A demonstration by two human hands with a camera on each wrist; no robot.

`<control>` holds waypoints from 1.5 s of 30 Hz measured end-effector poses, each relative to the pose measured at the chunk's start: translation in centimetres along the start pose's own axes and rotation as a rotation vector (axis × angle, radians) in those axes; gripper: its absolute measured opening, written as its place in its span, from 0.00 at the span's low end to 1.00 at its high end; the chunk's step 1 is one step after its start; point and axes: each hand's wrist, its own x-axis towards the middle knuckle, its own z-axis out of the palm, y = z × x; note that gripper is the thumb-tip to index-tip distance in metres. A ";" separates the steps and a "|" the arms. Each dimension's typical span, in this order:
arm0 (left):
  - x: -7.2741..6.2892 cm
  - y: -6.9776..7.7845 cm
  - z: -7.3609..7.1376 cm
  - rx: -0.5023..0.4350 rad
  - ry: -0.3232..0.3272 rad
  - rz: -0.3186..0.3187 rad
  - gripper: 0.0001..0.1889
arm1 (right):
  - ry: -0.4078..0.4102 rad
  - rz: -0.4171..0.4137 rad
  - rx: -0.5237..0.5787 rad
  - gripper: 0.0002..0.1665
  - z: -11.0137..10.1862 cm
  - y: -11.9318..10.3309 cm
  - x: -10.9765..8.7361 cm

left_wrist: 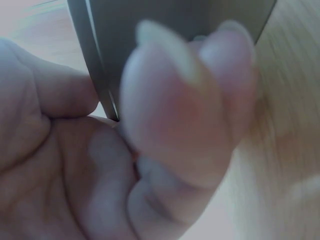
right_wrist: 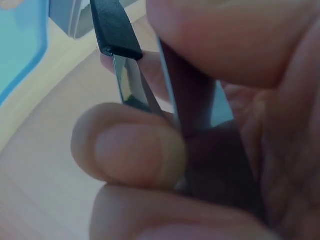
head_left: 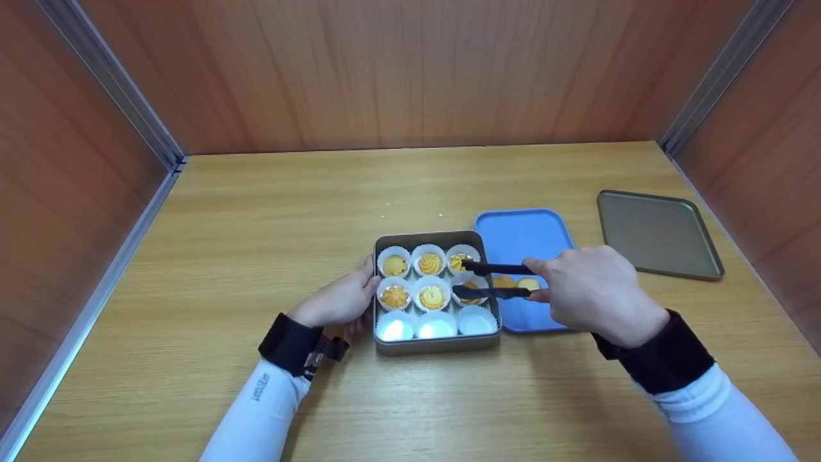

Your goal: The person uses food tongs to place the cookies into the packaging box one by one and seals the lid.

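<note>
The left hand (head_left: 341,298) grips a tin (head_left: 437,348) midway between the side edges of the surface (head_left: 288,212); fingers (right_wrist: 130,150) of the right hand (head_left: 590,292) hold spread tongs (head_left: 500,269) that, swung sideways, could snag its 9 paper cups (head_left: 476,321).

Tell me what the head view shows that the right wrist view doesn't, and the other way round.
Only the head view shows the left hand at the tin's side, the white paper cups with cookies in six, and the flat brown tray. Only the right wrist view shows the bare metal behind the tongs' black tip, and close-up fingers. Both show the right hand holding the tongs, the blue tray, the tin and the table.
</note>
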 end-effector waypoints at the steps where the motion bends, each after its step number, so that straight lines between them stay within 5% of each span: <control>1: 0.0 0.0 0.0 -0.003 0.000 0.001 0.34 | 0.002 0.006 0.010 0.26 -0.2 0.2 -0.1; 13: 0.0 0.0 0.0 0.019 0.016 0.021 0.34 | 0.114 0.128 0.179 0.28 -1.2 5.7 -2.9; 27: -0.2 0.2 0.2 0.006 0.012 -0.016 0.33 | -0.109 0.153 0.342 0.32 3.7 8.4 -2.9; 35: -0.1 0.1 0.2 0.006 0.014 -0.023 0.33 | -0.129 0.081 0.381 0.33 5.2 8.8 -1.9; 45: 0.1 -0.1 0.1 0.014 0.007 0.010 0.33 | -0.125 0.089 0.401 0.31 6.0 9.0 -1.3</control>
